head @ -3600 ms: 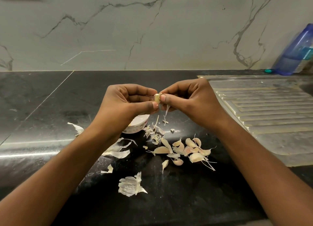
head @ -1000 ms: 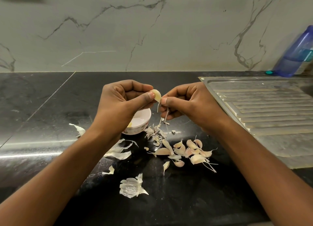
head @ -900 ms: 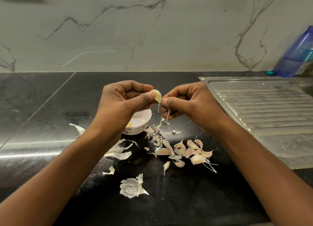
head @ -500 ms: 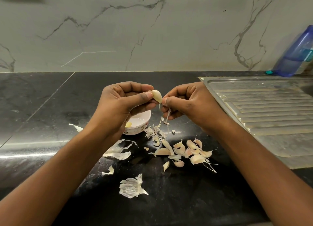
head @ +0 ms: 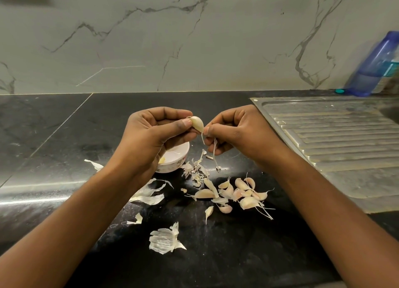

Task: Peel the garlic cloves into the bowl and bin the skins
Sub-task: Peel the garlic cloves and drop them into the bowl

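Observation:
My left hand (head: pixel 155 132) pinches a pale garlic clove (head: pixel 197 123) between thumb and fingers, held above the black counter. My right hand (head: pixel 235 130) pinches a thin strip of skin (head: pixel 214 151) that hangs down from its fingers beside the clove's tip. Below my left hand stands a small white bowl (head: pixel 174 160), mostly hidden, with a peeled piece showing inside. Several unpeeled cloves (head: pixel 237 192) lie in a heap on the counter in front of the hands. Loose papery skins (head: pixel 165 241) are scattered around them.
A steel sink drainboard (head: pixel 336 145) fills the right side. A blue bottle (head: pixel 375 67) leans at the back right against the marble wall. More skins (head: pixel 149 195) lie under my left forearm, and one scrap (head: pixel 95 164) lies at the left. No bin is in view.
My left hand has turned the clove a little, so more of its bare side shows. The right hand keeps pulling at skin by the clove's tip. Both hands stay in place.

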Available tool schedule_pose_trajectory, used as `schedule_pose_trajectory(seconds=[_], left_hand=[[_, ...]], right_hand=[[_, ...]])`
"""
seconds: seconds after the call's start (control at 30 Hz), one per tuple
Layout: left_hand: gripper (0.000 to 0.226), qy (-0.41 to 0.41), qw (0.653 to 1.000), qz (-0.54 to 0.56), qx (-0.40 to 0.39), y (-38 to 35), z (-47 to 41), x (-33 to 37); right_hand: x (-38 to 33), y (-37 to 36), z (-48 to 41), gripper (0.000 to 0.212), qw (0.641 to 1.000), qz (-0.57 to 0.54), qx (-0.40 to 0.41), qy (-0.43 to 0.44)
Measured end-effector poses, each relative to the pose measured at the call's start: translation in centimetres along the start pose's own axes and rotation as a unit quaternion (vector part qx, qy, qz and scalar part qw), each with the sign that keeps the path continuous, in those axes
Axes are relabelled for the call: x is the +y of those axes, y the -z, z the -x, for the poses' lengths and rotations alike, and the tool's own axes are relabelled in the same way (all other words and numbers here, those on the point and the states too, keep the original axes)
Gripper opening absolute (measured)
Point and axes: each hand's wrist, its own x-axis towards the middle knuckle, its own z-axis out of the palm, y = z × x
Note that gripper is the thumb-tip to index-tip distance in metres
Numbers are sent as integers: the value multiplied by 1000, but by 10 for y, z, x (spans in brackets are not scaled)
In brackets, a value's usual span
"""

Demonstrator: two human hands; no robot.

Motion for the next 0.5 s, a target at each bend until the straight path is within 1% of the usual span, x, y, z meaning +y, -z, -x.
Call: schedule_pose_trajectory(seconds=[0.13,0.3,0.5], left_hand=[[31,17,999,40,-2,1,-1,1],[35,31,998,47,-6,1,-1,1],[31,20,998,57,6,3,-2,3]], right_hand=[[-4,2,2,13,997,-51,-49,-28],[-3,3,1,13,996,-49,-60,-35],[-3,5,1,11,994,-55,-89,-40]])
